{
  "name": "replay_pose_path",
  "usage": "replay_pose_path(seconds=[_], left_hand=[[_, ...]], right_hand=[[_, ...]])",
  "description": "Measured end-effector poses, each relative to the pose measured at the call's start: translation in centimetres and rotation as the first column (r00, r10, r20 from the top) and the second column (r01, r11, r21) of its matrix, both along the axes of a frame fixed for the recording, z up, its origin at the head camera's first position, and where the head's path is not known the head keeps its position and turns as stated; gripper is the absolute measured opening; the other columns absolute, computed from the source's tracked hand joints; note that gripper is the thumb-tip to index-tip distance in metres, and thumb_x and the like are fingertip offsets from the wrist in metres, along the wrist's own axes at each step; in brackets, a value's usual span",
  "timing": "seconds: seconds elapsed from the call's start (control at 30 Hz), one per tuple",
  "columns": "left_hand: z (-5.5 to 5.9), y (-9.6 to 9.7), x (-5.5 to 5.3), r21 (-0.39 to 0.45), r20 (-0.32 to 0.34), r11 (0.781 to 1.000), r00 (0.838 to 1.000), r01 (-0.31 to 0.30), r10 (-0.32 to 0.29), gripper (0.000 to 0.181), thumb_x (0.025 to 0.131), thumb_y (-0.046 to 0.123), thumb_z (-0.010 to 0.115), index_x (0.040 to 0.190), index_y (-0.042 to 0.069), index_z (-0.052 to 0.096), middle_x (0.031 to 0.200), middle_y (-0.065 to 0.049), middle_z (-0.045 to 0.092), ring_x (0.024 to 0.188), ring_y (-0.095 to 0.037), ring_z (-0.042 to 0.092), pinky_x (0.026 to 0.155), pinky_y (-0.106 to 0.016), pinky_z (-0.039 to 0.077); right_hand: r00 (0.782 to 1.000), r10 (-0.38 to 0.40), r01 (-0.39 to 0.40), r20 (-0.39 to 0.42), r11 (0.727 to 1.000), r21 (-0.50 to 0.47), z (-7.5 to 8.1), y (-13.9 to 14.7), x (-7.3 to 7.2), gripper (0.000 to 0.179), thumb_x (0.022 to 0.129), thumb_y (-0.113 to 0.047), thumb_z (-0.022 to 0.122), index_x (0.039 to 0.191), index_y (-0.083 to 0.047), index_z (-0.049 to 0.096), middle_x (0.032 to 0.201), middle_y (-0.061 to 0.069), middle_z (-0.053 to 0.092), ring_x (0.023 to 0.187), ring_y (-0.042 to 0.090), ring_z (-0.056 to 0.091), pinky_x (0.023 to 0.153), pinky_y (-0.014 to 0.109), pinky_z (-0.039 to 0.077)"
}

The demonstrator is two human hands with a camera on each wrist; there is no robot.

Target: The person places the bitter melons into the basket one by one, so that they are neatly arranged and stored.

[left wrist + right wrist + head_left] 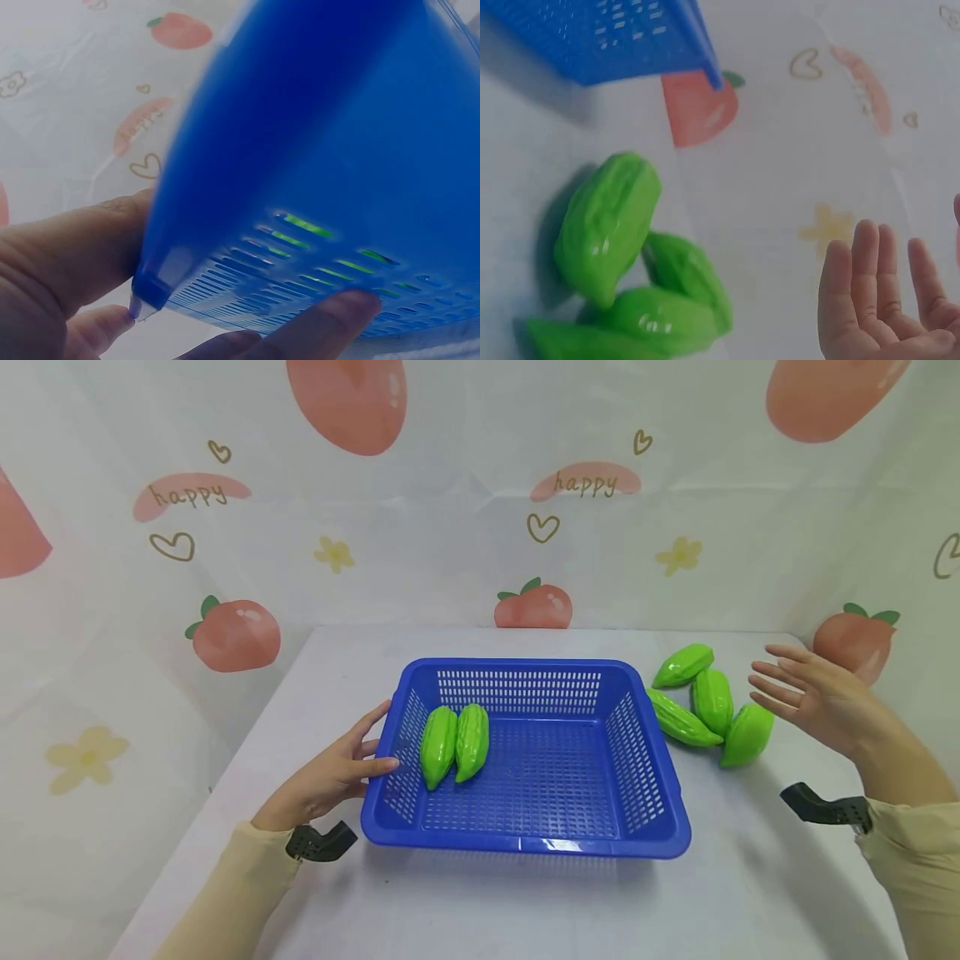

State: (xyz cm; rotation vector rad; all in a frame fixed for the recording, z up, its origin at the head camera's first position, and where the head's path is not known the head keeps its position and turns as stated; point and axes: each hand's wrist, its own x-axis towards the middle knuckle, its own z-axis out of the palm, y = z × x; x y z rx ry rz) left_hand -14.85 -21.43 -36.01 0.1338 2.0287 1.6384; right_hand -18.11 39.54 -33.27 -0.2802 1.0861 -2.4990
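Note:
A blue plastic basket (525,847) with slotted walls stands in the middle of the table. Inside, two green bitter melons (438,747) lie side by side against its left part. My left hand (337,772) grips the basket's left rim, thumb over the edge; the left wrist view shows its fingers (322,326) against the slotted outer wall. To the right of the basket lie several more bitter melons (712,702), bunched together. Beside and above that bunch, my right hand (817,693) is raised with its fingers extended, holding nothing and apart from the melons.
The white table (517,910) meets a white printed curtain (442,527) with peaches, hearts and flowers behind and at the sides. Each wrist carries a black strap-like device (322,843) over a beige sleeve.

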Motion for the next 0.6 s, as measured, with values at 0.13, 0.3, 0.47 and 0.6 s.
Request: replay_pose_path(seconds=[0.13,0.3,0.47,0.6], left_hand=[[0.0,0.0,0.0,-0.001,-0.001,1.000,1.000,-0.001,0.001,0.094,0.092,0.018,0.066,0.155,0.038,-0.002,0.151,-0.027,0.032,0.119,-0.043,0.057,0.090,-0.056,0.052],[-0.1,0.0,-0.1,0.003,-0.001,1.000,1.000,-0.002,0.002,0.094,0.092,0.017,0.066,0.155,0.038,-0.001,0.150,-0.027,0.034,0.118,-0.042,0.058,0.090,-0.055,0.052],[-0.2,-0.1,-0.2,0.001,-0.005,1.000,1.000,0.001,-0.001,0.094,0.092,0.018,0.066,0.155,0.038,-0.001,0.151,-0.026,0.032,0.119,-0.042,0.057,0.090,-0.056,0.052],[-0.2,-0.1,-0.2,0.004,-0.004,1.000,1.000,0.001,-0.001,0.094,0.092,0.018,0.066,0.155,0.038,-0.001,0.152,-0.027,0.031,0.120,-0.042,0.057,0.091,-0.056,0.051]], right_hand=[[0.998,-0.018,0.015,-0.057,0.999,-0.046,-1.3,1.3,0.5,0.038,0.104,0.000,0.025,0.123,0.000,0.057,0.117,0.020,0.065,0.107,0.035,0.065,0.090,0.043,0.055],[0.992,-0.061,0.055,-0.108,0.996,-0.063,-2.9,2.5,1.0,0.040,0.104,0.001,0.021,0.123,0.002,0.056,0.115,0.021,0.066,0.106,0.035,0.066,0.089,0.041,0.056],[0.985,-0.126,0.131,-0.117,0.990,0.041,-4.5,3.5,1.4,0.039,0.103,0.002,0.024,0.120,-0.003,0.059,0.111,0.014,0.069,0.102,0.027,0.069,0.084,0.035,0.058],[0.977,-0.160,0.180,-0.142,0.974,0.139,-5.8,3.9,1.7,0.040,0.103,0.003,0.025,0.117,-0.008,0.061,0.107,0.008,0.070,0.097,0.021,0.070,0.080,0.030,0.058]])
